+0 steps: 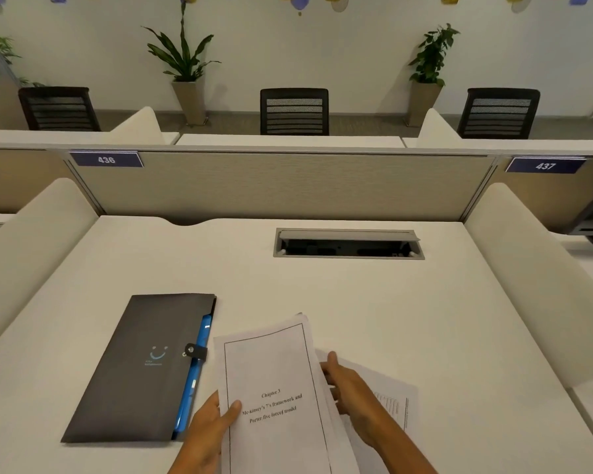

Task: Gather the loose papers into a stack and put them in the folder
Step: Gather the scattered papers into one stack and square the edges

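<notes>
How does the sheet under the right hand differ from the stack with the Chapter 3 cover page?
The stack is held up off the desk by the left hand at its left edge; the loose sheet lies flat on the desk. The stack's top page shows a bordered title; the loose sheet shows what looks like a table, rotated sideways. The stack is several pages, the sheet apparently one. Both are white printed paper right of the folder, and the right hand is at both.
</notes>
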The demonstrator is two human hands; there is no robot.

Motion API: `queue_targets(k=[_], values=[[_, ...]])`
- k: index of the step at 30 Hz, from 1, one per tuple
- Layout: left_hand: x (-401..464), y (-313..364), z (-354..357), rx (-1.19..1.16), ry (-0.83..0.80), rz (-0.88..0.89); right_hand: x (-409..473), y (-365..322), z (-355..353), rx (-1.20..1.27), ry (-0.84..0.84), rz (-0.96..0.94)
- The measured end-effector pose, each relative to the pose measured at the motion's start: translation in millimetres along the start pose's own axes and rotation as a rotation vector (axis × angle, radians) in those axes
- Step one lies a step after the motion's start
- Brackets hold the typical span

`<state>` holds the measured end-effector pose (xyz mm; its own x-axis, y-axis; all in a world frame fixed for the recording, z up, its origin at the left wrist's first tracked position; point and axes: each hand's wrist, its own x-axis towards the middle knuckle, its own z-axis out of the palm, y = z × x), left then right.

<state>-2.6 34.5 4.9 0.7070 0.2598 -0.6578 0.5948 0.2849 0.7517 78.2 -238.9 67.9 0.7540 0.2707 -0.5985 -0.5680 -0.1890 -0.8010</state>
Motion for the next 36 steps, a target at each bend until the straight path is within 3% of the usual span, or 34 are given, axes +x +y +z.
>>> queue_targets(k=[2,4,7,10,13,26,32,36], values=[[2.0,-2.6,-1.0,-0.001,0.03,0.028,0.1,10.4,-10.9,-0.094,0.228,-0.09],[2.8,-3.9,-2.5,-0.018,0.054,0.049,-1.1,30.4,-30.2,-0.385,0.488,-0.152],[0.9,-4.0,-3.4,-0.049,0.066,0.058,-11.7,63.2,-59.1,-0.772,0.652,-0.034],[1.1,-5.6,-4.2,-0.068,0.065,0.054,-23.8,90.6,-76.0,-0.857,0.632,0.153],[2.3,-6.4,-4.9,-0.085,0.075,0.042,-31.6,110.0,-76.3,-0.821,0.577,0.176],[3.3,-3.0,-5.3,-0.055,0.053,0.024,-22.3,104.1,-88.2,-0.902,0.443,0.014],[1.0,3.7,-4.4,-0.007,0.017,0.076,-19.3,91.9,-101.2,-0.557,0.425,-0.106],[-0.4,16.9,0.7,0.014,-0.016,0.111,-17.4,61.3,-122.7,-0.527,0.461,-0.125]])
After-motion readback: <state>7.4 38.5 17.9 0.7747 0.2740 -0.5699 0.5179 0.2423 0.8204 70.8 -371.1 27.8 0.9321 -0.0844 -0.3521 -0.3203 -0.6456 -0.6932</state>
